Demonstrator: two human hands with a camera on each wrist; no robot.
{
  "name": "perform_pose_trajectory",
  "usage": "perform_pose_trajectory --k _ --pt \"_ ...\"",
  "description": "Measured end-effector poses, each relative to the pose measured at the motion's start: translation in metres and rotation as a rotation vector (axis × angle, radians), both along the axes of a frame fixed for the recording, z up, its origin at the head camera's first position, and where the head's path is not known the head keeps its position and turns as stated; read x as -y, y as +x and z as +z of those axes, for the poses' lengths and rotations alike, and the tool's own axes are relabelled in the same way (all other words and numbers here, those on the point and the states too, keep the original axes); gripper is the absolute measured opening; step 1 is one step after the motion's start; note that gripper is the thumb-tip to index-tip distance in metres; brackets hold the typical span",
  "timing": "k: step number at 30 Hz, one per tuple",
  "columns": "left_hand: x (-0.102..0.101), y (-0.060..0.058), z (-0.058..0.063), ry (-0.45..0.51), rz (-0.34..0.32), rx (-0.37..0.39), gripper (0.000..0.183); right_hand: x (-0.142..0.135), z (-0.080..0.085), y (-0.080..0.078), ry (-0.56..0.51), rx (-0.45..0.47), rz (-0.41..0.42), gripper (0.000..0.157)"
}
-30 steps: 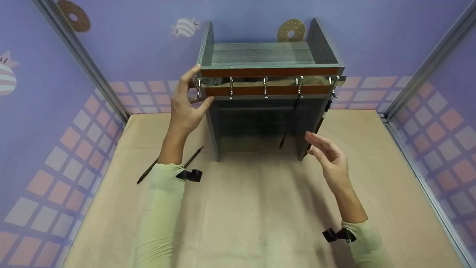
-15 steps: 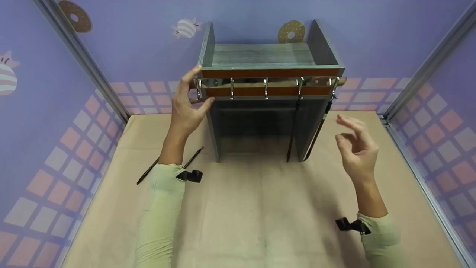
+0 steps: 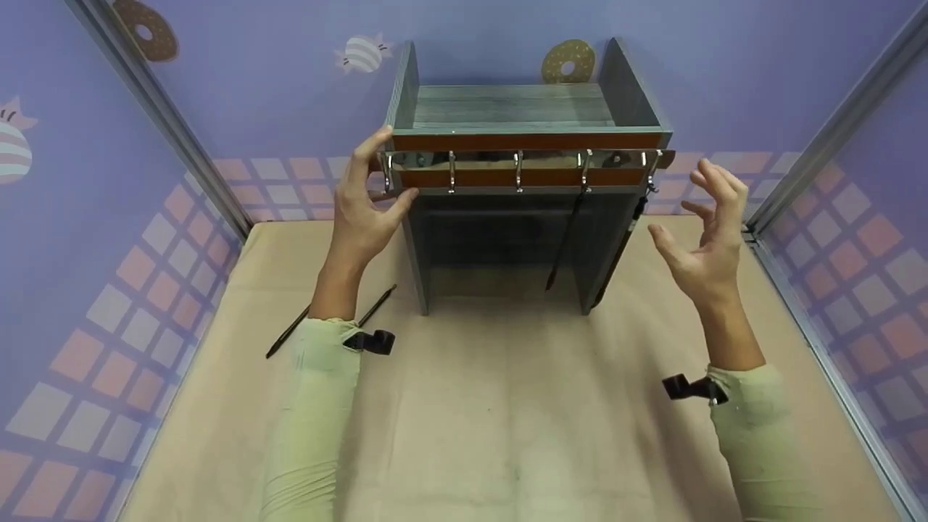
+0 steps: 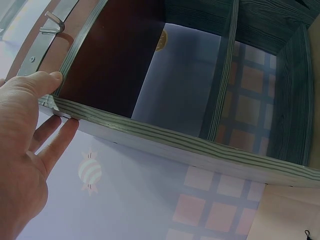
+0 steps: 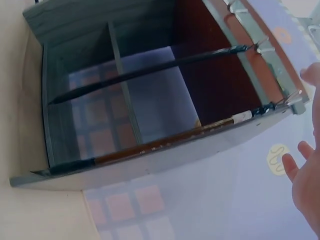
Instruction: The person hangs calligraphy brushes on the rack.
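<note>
My left hand (image 3: 362,210) pinches the left front corner of a grey wood-grain shelf unit (image 3: 515,105), thumb at the front and fingers along the outer side, as the left wrist view shows. A shiny metal hook rail (image 3: 482,161) runs across its reddish-brown front board. Two calligraphy brushes hang tip down from the rail's right-hand hooks: a dark brush (image 5: 150,72) and a brown-handled brush (image 5: 165,142) at the right end. My right hand (image 3: 707,239) is raised in the air right of the shelf, fingers spread and loosely bent, holding nothing.
Two dark brushes lie on the beige tablecloth (image 3: 464,406) left of the shelf; one brush (image 3: 288,332) is partly hidden by my left forearm, the other brush (image 3: 378,304) is just beyond it. Purple patterned walls (image 3: 275,80) stand behind and at both sides.
My right hand has moved away from the end brush's lower tip, rightward and up, its fingers spreading. The inner hanging brush swings. My left hand stays on the shelf.
</note>
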State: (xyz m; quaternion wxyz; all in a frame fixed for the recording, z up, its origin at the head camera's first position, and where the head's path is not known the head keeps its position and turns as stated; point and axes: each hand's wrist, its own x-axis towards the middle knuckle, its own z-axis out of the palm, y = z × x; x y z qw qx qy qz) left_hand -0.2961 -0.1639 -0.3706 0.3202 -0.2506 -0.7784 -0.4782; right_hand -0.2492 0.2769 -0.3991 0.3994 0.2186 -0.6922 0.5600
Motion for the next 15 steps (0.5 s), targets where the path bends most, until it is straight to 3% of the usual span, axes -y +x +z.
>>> perform_pose_trajectory --k 8,15 --pt "0.0 0.0 0.0 0.013 -0.01 0.004 0.075 -0.001 0.006 -0.018 0.086 0.11 -0.011 0.099" --pt "0.001 0.001 0.001 0.003 -0.012 0.018 0.074 0.004 0.016 -0.029 0.064 0.133 0.053 0.098"
